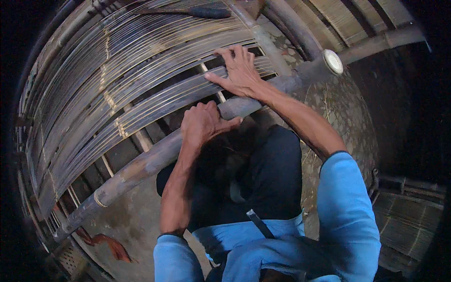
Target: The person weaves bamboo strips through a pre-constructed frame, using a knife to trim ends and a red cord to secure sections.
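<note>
Beyond the bamboo pole [127, 177], slats [77, 110] lie lashed in rows; gaps remain nearest it. The left hand [201, 124] bends over it, grip hidden; the right hand [240, 73] spreads open across slats.

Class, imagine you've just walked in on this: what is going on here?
A person in blue sleeves is busy at a panel of thin strips. The left hand rests over the thick pole along its near edge; the right hand, spread open, is at the strips near the right end. A dark-handled tool lies on the far side.
</note>
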The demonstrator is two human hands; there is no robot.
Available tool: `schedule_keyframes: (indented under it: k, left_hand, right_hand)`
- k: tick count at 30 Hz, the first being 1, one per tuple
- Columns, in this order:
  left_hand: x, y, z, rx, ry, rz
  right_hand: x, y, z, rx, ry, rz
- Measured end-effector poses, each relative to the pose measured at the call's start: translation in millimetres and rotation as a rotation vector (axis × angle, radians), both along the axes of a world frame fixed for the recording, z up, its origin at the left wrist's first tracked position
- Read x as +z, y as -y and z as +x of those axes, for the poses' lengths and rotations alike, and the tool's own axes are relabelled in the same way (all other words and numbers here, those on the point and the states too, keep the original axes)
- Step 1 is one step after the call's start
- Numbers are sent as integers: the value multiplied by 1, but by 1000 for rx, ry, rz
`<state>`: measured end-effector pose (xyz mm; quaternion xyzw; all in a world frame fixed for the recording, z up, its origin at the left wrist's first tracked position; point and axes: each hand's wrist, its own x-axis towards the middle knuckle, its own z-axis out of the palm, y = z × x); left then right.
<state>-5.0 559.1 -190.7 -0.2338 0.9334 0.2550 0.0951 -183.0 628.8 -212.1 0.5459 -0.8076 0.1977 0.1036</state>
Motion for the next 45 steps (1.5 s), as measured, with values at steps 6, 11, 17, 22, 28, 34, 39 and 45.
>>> schedule_keyframes:
  k: [6, 11, 17, 22, 28, 34, 39, 45]
  left_hand:
    - [-26, -5, 3, -116, -133, -183]
    - [-24, -2, 15, -65, -186, -137]
    - [-38, -6, 20, -53, -238, -98]
    - [-32, 9, 18, -33, -204, -150]
    - [-18, 22, 16, -15, -218, -167]
    - [-10, 32, 8, -25, -4, -40]
    - [-11, 18, 12, -4, -92, -109]
    - [-7, 16, 21, 12, -112, -84]
  right_hand:
    - [-2, 8, -25, 287, -30, -154]
    - [-8, 18, -24, 414, -129, -258]
    - [-12, 15, -29, 400, -159, -271]
    - [-13, 41, -33, 403, -268, -321]
    - [-10, 48, -32, 354, -32, -238]
    - [-7, 26, -35, 21, -3, -104]
    - [-1, 16, -66, 126, -34, -183]
    - [6, 19, -65, 298, -145, -280]
